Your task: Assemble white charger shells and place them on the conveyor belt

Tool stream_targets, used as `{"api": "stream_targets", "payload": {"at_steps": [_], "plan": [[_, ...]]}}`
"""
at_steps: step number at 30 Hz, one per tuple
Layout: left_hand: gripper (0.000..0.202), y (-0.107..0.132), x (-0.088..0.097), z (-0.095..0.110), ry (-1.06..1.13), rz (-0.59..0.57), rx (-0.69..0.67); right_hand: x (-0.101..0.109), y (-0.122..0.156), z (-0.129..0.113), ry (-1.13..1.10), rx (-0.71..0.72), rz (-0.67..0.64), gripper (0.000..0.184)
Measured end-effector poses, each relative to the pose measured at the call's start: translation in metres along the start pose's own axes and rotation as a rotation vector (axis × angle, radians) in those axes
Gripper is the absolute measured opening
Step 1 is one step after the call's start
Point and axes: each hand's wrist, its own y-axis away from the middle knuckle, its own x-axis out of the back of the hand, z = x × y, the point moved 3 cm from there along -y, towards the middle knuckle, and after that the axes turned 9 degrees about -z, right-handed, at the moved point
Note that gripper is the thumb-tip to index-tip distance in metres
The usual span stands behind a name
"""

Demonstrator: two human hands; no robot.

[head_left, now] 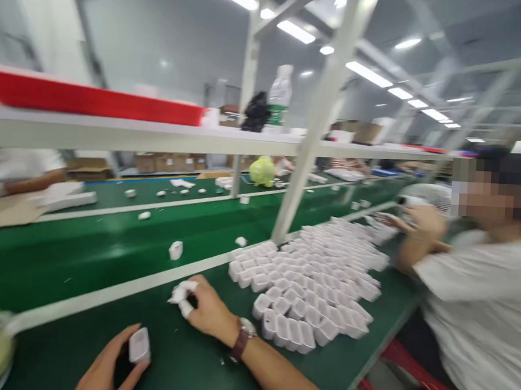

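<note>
Near the bottom edge, my left hand grips a small white plastic box between thumb and fingers, its hollow side facing up. My right hand is farther forward, over the green bench top beside the pale rail. White coverings wrap its fingertips, which curl together in a pinch. A small pointed white bit shows at their tips, too blurred to name. To the right of my right hand, many similar white boxes stand packed in rows on the bench.
A green conveyor belt beyond the rail carries a white piece and other scattered ones. A slanted white post rises behind the boxes to a shelf with a red tray and a bottle. A co-worker sits at the right.
</note>
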Motion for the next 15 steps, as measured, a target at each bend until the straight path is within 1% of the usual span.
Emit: {"api": "stream_targets", "payload": {"at_steps": [1, 3, 5, 8, 9, 11, 15], "plan": [[0.049, 0.013, 0.006, -0.001, 0.011, 0.000, 0.034, -0.003, 0.002, 0.003, -0.081, 0.006, 0.006, 0.024], [0.050, 0.025, 0.010, 0.005, 0.037, 0.008, 0.040, -0.011, 0.004, 0.010, -0.225, 0.012, -0.003, 0.036], [0.052, 0.023, 0.010, 0.012, 0.048, 0.049, -0.001, -0.018, 0.007, 0.012, -0.329, 0.023, -0.044, 0.043], [0.055, 0.020, 0.010, 0.019, 0.039, 0.111, -0.070, -0.019, 0.012, 0.005, -0.416, 0.041, -0.068, 0.042], [0.056, 0.020, 0.011, 0.020, 0.032, 0.127, -0.090, -0.018, 0.014, 0.000, -0.405, 0.047, -0.064, 0.041], [0.057, 0.022, 0.011, 0.022, 0.019, 0.144, -0.126, -0.014, 0.017, -0.011, -0.300, 0.072, -0.058, 0.039], [0.060, 0.023, 0.014, 0.025, 0.006, 0.168, -0.194, -0.012, 0.023, -0.033, -0.012, 0.194, -0.085, 0.049]]}}
